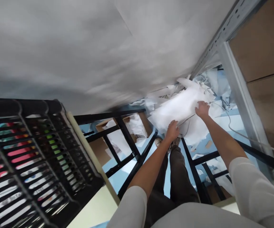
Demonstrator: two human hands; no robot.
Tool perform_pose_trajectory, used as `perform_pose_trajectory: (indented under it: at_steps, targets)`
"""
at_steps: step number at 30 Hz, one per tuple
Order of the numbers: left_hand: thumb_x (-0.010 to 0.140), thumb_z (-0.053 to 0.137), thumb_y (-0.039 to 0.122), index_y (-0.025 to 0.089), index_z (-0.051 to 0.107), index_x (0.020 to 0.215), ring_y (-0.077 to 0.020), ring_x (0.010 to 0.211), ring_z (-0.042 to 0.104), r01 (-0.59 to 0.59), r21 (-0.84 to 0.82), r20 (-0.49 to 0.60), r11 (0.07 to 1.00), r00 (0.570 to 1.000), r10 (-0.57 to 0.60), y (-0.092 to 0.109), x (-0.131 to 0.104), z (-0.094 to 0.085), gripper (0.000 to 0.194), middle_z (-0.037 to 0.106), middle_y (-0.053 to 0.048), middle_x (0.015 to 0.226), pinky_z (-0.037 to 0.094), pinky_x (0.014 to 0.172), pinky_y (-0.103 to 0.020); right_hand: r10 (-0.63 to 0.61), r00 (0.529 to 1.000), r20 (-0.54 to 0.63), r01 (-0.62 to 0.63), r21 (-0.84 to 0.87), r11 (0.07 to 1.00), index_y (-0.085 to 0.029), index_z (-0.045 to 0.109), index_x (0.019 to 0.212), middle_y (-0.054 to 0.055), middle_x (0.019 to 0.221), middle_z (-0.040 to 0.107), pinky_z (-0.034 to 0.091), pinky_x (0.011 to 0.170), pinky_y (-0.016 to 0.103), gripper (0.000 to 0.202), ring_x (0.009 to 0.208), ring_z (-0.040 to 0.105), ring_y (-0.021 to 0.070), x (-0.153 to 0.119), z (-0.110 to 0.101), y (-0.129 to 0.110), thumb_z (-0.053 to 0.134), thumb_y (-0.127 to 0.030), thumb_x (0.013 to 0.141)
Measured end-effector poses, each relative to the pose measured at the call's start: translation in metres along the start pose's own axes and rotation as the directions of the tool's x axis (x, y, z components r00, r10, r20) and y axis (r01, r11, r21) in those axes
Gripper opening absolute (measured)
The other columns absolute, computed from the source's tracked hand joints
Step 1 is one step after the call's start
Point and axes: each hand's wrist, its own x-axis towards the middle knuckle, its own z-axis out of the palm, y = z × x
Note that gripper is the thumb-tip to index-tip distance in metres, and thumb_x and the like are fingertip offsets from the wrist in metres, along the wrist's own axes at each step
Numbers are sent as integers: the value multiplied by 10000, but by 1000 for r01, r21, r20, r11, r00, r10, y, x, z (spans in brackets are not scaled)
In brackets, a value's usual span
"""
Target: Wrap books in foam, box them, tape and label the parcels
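Both arms reach forward and down over a loose white sheet (175,110), which lies among scraps near the shoes (158,141), above the blue floor (167,180).

Grip: left hand (172,130) curled at the sheet's near edge; right hand (202,109) farther out, on its right-hand part. Whether either is closed on the sheet, the cord or nothing, cannot tell; fingertips unresolved.

A thin cord (230,122) slackens and curves off past the right forearm. A straight line, probably the same cord, spans the hands; judged drawn fairly tight there, with a slack loop below. The hands' spacing would suit steadying something limp at two places.

The black slatted crate (44,167) sits on the cream bench (99,205) at left; its slats presumably keep the printed items inside upright. Open cardboard boxes (146,125) holding white material sit low, beyond the black metal frame (128,138).

Edges: frame bars flank both legs, so sideways room at shin height is narrow. The perforated upright (219,36) and cardboard panels (267,50) bound the right. A pale panel (91,47), blurred, limits the far side. Freest room: directly above the sheet, between the forearms.
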Motion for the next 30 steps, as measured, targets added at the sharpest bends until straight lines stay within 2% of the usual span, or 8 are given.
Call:
perform_pose_trajectory:
  at_steps: [5,8,12,16,19,23,26,30]
  targets:
    - [962,608,128,193,656,1491,-353,1618,454,-22,-16,-1,1000,1000,22,-12,9,7,536,556,-180,1664,321,1381,-601,1,1000,19,-1,-2,1000,-144,321,1684,285,1565,513,349,1140,683,900,1399,421,493,35,20,-15,666,-494,930]
    - [962,605,120,202,656,1487,-350,1610,464,-24,-24,-8,999,1000,24,-16,13,7,534,555,-172,1664,334,1376,-599,93,995,44,-92,-5,996,-115,297,1682,301,1479,552,354,1133,689,948,1384,452,500,43,31,-23,681,-534,923]
    - [961,595,101,164,661,1473,-353,1594,485,-25,-11,-14,1000,1000,24,-20,14,7,519,552,-198,1656,360,1369,-575,159,987,18,-159,12,987,-153,494,1540,260,1412,583,360,1129,688,783,1338,482,466,47,40,-24,706,-562,907]
    - [970,605,112,165,672,1453,-345,1572,510,-27,-2,-16,1000,1000,27,-22,12,8,490,577,-193,1632,367,1369,-564,124,992,8,-124,32,992,-189,674,1178,217,1313,603,387,1112,692,403,1277,504,435,46,40,-27,684,-501,924]
    - [968,604,108,169,676,1444,-342,1566,515,-31,-8,-6,999,1000,31,-19,9,7,485,595,-185,1617,363,1370,-569,83,997,-6,-82,52,995,-194,664,986,207,1250,625,411,1113,657,200,1244,531,417,38,30,-32,680,-379,912]
    - [959,599,94,172,679,1442,-334,1535,539,-39,-34,11,999,999,40,-6,-2,3,496,638,-170,1565,373,1366,-558,42,999,-14,-37,276,961,-240,611,972,122,1030,689,524,1003,502,123,1044,621,323,18,4,-34,655,-330,901]
    - [958,614,107,185,682,1440,-327,1506,556,-55,-71,28,996,998,57,12,-12,1,493,663,-154,1523,379,1363,-548,80,997,15,-76,522,849,-262,594,1079,36,886,680,571,865,405,223,882,656,259,-3,-19,-35,671,-345,887]
    - [953,612,112,169,660,1457,-325,1521,550,-90,-113,17,990,996,92,42,-21,1,510,652,-169,1533,392,1359,-534,78,995,58,-97,659,746,-265,571,1332,-59,791,653,579,757,341,527,734,660,196,-33,-46,-45,727,-364,838]
